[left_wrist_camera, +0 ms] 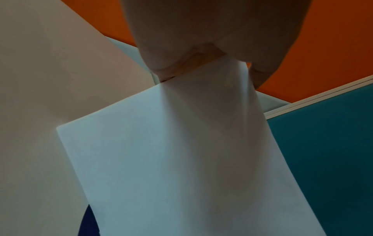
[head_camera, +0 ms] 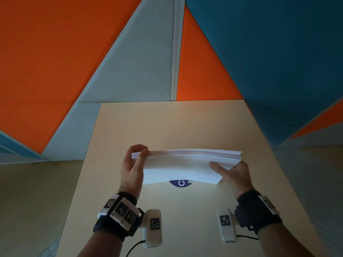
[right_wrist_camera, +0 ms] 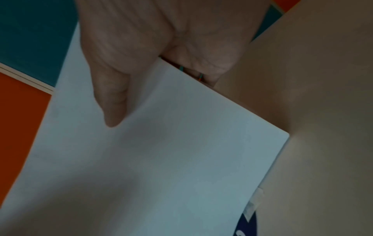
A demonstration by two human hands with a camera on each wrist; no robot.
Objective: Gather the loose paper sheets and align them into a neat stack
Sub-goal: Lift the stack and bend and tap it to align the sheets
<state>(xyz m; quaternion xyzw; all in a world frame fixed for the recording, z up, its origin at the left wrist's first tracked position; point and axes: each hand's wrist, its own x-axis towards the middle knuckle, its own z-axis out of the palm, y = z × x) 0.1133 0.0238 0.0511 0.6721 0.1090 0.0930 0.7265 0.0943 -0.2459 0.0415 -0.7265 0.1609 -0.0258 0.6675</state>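
1. The worktop [head_camera: 185, 123] is pale wood, and a dark blue sticker [head_camera: 181, 183] lies near its middle.
2. The paper stack [head_camera: 181, 167] stands on its long edge over the sticker.
3. The left hand [head_camera: 132, 164] pinches the stack's left end.
4. The right hand [head_camera: 233, 175] grips its right end, thumb across the front sheet.

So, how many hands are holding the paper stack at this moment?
2. The left hand pinches the left end of the paper stack; the right hand grips its right end, thumb on the near face.
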